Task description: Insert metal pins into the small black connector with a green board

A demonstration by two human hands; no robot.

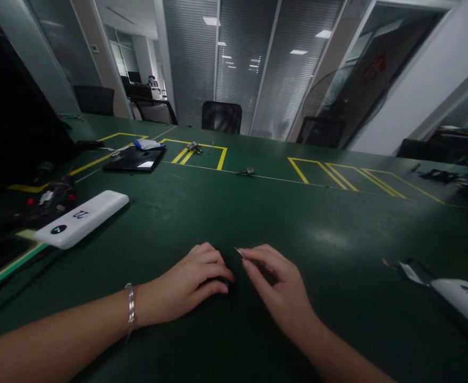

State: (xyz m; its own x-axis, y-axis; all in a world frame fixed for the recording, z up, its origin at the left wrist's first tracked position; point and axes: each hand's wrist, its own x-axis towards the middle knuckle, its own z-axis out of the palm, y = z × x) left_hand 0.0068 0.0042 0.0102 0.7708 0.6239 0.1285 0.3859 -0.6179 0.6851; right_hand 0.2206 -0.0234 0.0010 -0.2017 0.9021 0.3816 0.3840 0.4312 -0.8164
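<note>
My left hand (200, 282), with a silver bracelet at the wrist, rests low over the green table (170, 213). Its fingers are curled and the thumb is drawn in near the index finger. Something small and dark green may be between them, but it is mostly hidden. Just to the right, my right hand (280, 284) pinches a small thin metallic piece (238, 251) between thumb and index finger. The piece points up and left, towards the left hand, and its exact kind is too small to tell. The two hands are close but apart.
A white power bank (84, 217) marked 22 lies at the left, beside black gear (54, 197). Another white device (467, 300) with a cable is at the right edge. Further back are a black tablet-like slab (134, 159), small metal parts (194, 148) and a grey block (250, 171).
</note>
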